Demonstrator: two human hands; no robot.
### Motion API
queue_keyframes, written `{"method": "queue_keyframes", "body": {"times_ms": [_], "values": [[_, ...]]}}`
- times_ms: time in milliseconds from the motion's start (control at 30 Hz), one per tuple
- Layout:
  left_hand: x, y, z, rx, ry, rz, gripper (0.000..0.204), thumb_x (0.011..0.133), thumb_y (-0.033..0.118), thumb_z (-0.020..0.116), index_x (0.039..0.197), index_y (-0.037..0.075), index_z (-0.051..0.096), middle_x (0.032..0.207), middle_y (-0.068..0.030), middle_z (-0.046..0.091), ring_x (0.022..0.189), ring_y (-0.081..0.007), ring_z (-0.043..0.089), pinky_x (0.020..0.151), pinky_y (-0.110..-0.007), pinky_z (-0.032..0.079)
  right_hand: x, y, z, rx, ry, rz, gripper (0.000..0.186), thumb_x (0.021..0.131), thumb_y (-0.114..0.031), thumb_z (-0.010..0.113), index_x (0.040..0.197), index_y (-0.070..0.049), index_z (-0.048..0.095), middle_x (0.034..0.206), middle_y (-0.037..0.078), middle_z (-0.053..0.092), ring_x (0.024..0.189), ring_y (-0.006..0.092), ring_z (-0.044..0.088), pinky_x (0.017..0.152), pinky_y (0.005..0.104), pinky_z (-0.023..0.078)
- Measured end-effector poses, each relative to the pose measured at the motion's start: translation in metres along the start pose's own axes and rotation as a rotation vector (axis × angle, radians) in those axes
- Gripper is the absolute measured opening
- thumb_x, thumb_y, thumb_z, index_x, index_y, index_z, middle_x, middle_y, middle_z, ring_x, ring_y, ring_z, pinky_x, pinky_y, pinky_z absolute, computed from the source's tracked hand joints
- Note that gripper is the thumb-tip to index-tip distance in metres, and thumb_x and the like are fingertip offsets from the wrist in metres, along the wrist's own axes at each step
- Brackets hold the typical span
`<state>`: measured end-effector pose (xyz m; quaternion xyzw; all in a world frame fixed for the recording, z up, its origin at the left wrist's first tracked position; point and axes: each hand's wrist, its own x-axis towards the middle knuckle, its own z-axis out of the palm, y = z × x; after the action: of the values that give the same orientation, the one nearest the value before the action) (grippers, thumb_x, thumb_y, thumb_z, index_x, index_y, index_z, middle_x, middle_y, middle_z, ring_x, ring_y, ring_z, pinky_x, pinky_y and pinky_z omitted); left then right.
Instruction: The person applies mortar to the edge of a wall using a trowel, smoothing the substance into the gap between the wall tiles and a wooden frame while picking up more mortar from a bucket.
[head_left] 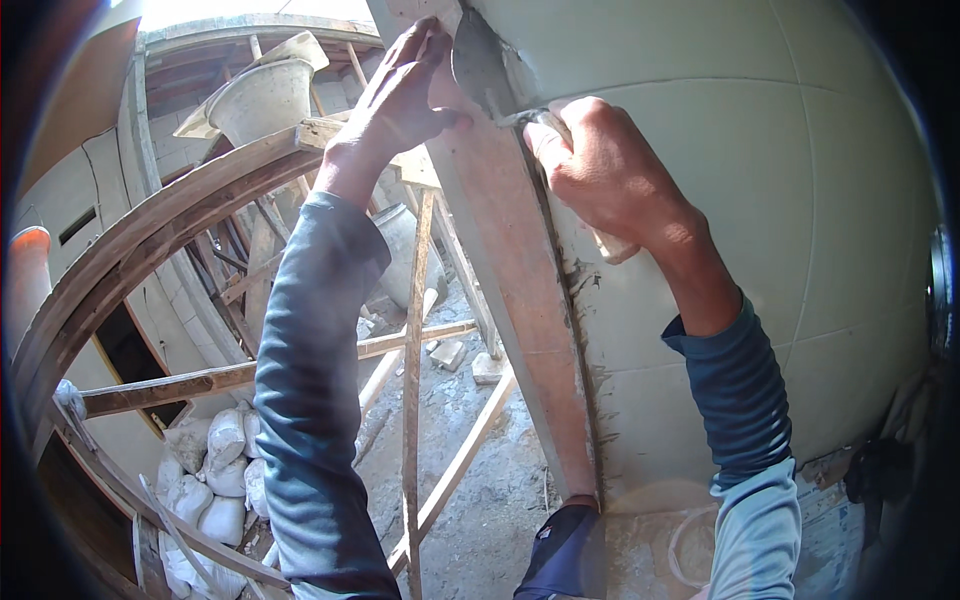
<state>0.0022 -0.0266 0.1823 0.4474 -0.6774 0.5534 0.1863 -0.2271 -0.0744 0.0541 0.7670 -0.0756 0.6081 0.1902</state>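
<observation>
My left hand (395, 105) presses on the face of a long, tapering pinkish board (525, 330), thumb apart from its bent fingers. The board lies along the edge of a pale tiled wall (715, 170). My right hand (610, 175) is closed round the pale handle of a trowel (478, 60), whose grey blade meets the seam between board and wall near the top. Rough grey mortar marks the wall beside the board lower down. A blue-clad leg (560, 555) shows at the board's lower end.
Timber scaffolding (170, 230) crosses the left side, with poles descending to a dusty, rubble-strewn floor (460, 430). A plastic tub (262, 100) sits high at the back left, another bucket (405, 265) behind the poles. White sacks (225, 475) are piled lower left. Dark items (870, 465) lie at the right.
</observation>
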Motion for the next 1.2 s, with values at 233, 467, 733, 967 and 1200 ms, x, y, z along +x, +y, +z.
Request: {"method": "queue_keyframes", "body": {"times_ms": [233,467,733,967,1200], "values": [[-0.001,-0.002,0.0,0.095,-0.009,0.015,0.107,0.071,0.04,0.089,0.154,-0.001,0.035,0.164,-0.0201,0.026,0.149,-0.0376,0.031,0.12,-0.044,0.034,-0.032,0.023,-0.044,0.779,-0.084,0.613,0.038,0.102,-0.033,0.057,0.084,0.0,0.062,0.071,0.002,0.054,0.054,0.0087,0.055,0.042,0.026,0.045],[0.0,0.008,0.002,0.069,-0.024,-0.037,0.112,0.07,0.053,0.088,0.153,-0.002,0.037,0.164,-0.0207,0.026,0.15,-0.0378,0.031,0.12,-0.046,0.034,-0.029,0.046,-0.012,0.876,-0.174,0.604,0.034,0.104,-0.03,0.056,0.087,-0.001,0.06,0.074,0.003,0.055,0.054,0.0079,0.055,0.044,0.0249,0.046],[0.0,0.004,0.005,0.081,-0.035,-0.003,0.114,0.071,0.058,0.085,0.153,-0.002,0.036,0.164,-0.024,0.024,0.15,-0.04,0.03,0.12,-0.047,0.034,-0.082,0.036,-0.018,1.017,-0.091,0.674,0.038,0.105,-0.029,0.055,0.123,0.003,0.064,0.082,0.003,0.059,0.056,0.0054,0.053,0.044,0.0227,0.043],[-0.001,0.004,0.001,0.089,-0.035,0.007,0.11,0.072,0.053,0.087,0.153,-0.001,0.037,0.164,-0.0236,0.023,0.149,-0.0404,0.031,0.12,-0.047,0.035,-0.064,0.0,0.014,0.325,-0.011,0.397,0.024,0.1,-0.019,0.058,0.09,0.002,0.062,0.071,0.015,0.059,0.055,0.0291,0.056,0.057,0.0385,0.051],[-0.001,0.011,-0.012,0.1,-0.124,-0.075,0.105,0.073,0.047,0.087,0.153,0.0,0.038,0.164,-0.0265,0.022,0.15,-0.0406,0.027,0.121,-0.046,0.031,-0.07,-0.007,-0.032,0.55,-0.262,0.514,0.031,0.103,-0.025,0.057,0.104,0.005,0.066,0.066,0.009,0.053,0.055,0.015,0.054,0.05,0.0326,0.046]]}}
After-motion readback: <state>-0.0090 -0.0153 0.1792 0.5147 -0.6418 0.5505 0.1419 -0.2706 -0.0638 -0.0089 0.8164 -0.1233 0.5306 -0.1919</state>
